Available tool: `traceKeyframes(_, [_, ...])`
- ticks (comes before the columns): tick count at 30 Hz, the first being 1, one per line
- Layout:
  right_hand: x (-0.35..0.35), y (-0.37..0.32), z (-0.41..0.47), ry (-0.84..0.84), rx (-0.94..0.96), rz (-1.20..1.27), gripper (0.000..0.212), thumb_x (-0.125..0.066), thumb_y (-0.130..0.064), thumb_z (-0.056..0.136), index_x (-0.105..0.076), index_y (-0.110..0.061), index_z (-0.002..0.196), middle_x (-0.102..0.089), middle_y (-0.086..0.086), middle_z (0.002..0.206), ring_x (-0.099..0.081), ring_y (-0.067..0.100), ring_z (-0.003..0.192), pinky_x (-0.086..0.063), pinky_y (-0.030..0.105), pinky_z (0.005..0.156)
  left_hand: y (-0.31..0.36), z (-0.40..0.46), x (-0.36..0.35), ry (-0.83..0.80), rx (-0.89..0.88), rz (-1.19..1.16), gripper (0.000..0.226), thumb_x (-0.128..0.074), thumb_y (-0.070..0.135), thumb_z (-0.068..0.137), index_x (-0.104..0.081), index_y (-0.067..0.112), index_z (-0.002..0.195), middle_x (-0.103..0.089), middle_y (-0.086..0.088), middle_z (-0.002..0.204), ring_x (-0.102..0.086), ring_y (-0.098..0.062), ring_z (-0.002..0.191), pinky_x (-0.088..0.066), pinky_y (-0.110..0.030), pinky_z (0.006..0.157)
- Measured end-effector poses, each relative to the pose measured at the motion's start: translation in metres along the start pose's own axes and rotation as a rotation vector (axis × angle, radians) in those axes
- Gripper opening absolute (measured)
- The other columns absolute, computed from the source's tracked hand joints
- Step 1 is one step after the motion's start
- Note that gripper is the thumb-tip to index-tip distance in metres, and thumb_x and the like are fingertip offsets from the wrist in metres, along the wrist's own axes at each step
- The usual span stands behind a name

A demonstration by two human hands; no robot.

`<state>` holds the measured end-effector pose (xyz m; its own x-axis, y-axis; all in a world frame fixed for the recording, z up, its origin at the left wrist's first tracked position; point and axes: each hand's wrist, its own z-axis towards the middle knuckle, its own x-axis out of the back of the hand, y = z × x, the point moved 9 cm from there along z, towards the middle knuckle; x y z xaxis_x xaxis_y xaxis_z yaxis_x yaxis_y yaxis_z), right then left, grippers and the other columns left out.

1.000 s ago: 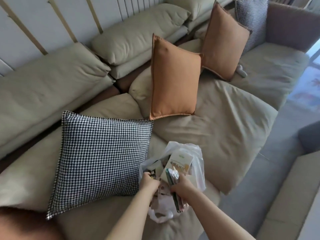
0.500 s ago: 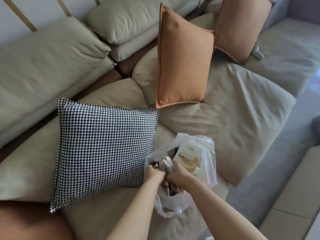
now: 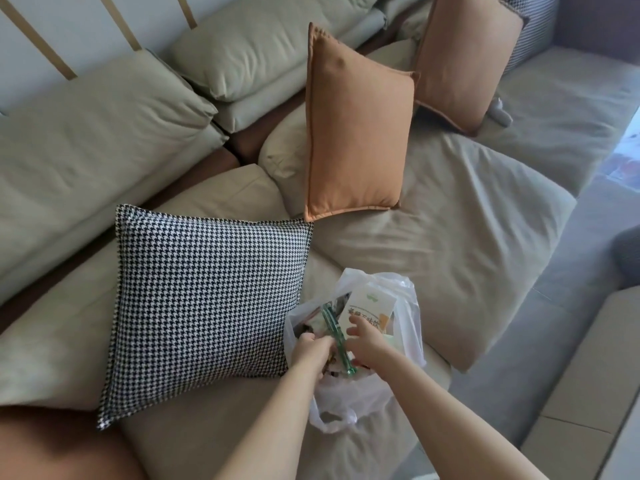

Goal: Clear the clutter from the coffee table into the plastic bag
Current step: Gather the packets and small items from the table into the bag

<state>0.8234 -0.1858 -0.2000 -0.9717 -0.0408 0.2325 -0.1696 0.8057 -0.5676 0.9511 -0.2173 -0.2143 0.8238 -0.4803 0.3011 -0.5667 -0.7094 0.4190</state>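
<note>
Setting: beige sofa (image 3: pixel 450 237) along a pale wall with slanted gold strips; grey floor at right.
Bag: clear plastic bag (image 3: pixel 407 306) sits on the seat cushion near the sofa's front edge, mouth open, just beside the checked pillow.
Bag contents: white box (image 3: pixel 369 308) with green and orange print stands upright at the back; a green pen-like item (image 3: pixel 337 341) lies slanted across the opening; other wrappers below are too jumbled to tell.
Left hand (image 3: pixel 308 351): at the bag's left rim, fingers curled, gripping the plastic edge.
Right hand (image 3: pixel 367 344): over the bag mouth, fingers apart and relaxed, tips touching or just off the box; holding nothing that I can see.
Checked pillow (image 3: pixel 207 306): black-and-white houndstooth, lying flat on the seat, left of the bag.
Orange pillows: one (image 3: pixel 356 133) upright mid-seat, another (image 3: pixel 467 57) further back toward the far corner.
</note>
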Motion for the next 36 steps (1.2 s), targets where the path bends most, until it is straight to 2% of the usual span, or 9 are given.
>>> traceKeyframes(3, [0.005,0.009,-0.007,-0.006,-0.035,0.054,0.06,-0.052,-0.009,0.092,-0.028,-0.013,0.146,-0.043,0.008,0.141,-0.052,0.022,0.112,-0.051,0.031,0.085,0.004,-0.006,-0.005,0.001,-0.023,0.082,0.023,-0.057,0.023,0.091,-0.05,0.014,0.11,-0.054,-0.003,0.098,-0.052,-0.021,0.089,-0.049,-0.032,0.083])
traceKeyframes(5, [0.011,0.016,-0.012,0.002,-0.053,0.059,0.057,-0.05,-0.005,0.091,-0.033,-0.011,0.145,-0.045,0.009,0.137,-0.052,0.023,0.112,-0.051,0.031,0.087,0.008,-0.013,-0.01,-0.001,-0.036,0.167,0.015,-0.056,0.021,0.091,-0.048,0.016,0.103,-0.055,-0.005,0.091,-0.051,-0.021,0.083,-0.046,-0.029,0.077])
traceKeyframes(9, [0.031,0.029,-0.025,0.027,-0.076,0.059,0.052,-0.045,-0.002,0.089,-0.04,-0.01,0.14,-0.051,0.009,0.121,-0.052,0.02,0.094,-0.052,0.028,0.075,0.021,-0.032,-0.03,-0.036,-0.09,0.378,0.006,-0.053,0.021,0.091,-0.053,0.016,0.089,-0.059,-0.009,0.088,-0.051,-0.021,0.077,-0.038,-0.026,0.068])
traceKeyframes(12, [0.054,0.043,-0.041,0.045,-0.09,0.071,0.05,-0.044,-0.004,0.086,-0.044,-0.011,0.136,-0.055,0.01,0.112,-0.052,0.02,0.089,-0.046,0.025,0.064,0.036,-0.053,-0.057,-0.101,-0.158,0.56,0.022,-0.051,0.02,0.092,-0.063,0.01,0.107,-0.065,-0.014,0.113,-0.061,-0.025,0.094,-0.041,-0.024,0.072])
traceKeyframes(14, [0.074,0.055,-0.052,0.073,-0.082,0.049,0.049,-0.044,-0.006,0.084,-0.048,-0.011,0.132,-0.056,0.006,0.106,-0.053,0.019,0.09,-0.047,0.026,0.07,0.046,-0.066,-0.077,-0.131,-0.207,0.677,0.031,-0.049,0.023,0.095,-0.058,0.009,0.121,-0.061,-0.01,0.12,-0.058,-0.023,0.101,-0.043,-0.025,0.078])
traceKeyframes(17, [0.112,0.079,-0.071,0.137,-0.07,-0.046,0.046,-0.046,-0.01,0.085,-0.052,-0.011,0.131,-0.059,0.007,0.116,-0.057,0.023,0.105,-0.046,0.027,0.085,0.059,-0.087,-0.112,-0.157,-0.283,0.834,0.031,-0.045,0.022,0.096,-0.055,0.011,0.124,-0.06,-0.003,0.101,-0.054,-0.017,0.082,-0.042,-0.023,0.069])
traceKeyframes(19, [0.138,0.099,-0.085,0.174,-0.071,-0.133,0.042,-0.046,-0.011,0.087,-0.053,-0.009,0.128,-0.058,0.009,0.126,-0.055,0.025,0.115,-0.045,0.027,0.09,0.065,-0.101,-0.141,-0.189,-0.328,0.969,0.032,-0.041,0.018,0.096,-0.054,0.009,0.124,-0.061,-0.008,0.113,-0.059,-0.025,0.099,-0.045,-0.029,0.078])
traceKeyframes(23, [0.191,0.151,-0.113,0.24,-0.108,-0.255,0.035,-0.041,-0.014,0.087,-0.054,-0.012,0.119,-0.058,0.01,0.127,-0.055,0.027,0.116,-0.046,0.028,0.084,0.07,-0.122,-0.205,-0.214,-0.384,1.184,0.039,-0.042,0.02,0.09,-0.053,0.005,0.124,-0.057,-0.017,0.127,-0.054,-0.032,0.116,-0.046,-0.037,0.096])
traceKeyframes(36, [0.323,0.391,-0.225,0.427,-0.393,-0.196,0.029,-0.041,-0.017,0.092,-0.049,-0.011,0.119,-0.054,0.012,0.128,-0.052,0.03,0.12,-0.043,0.036,0.093,0.034,-0.21,-0.465,-0.362,-0.637,1.707,0.04,-0.04,0.022,0.089,-0.051,0.017,0.127,-0.054,-0.007,0.135,-0.053,-0.026,0.123,-0.046,-0.033,0.099])
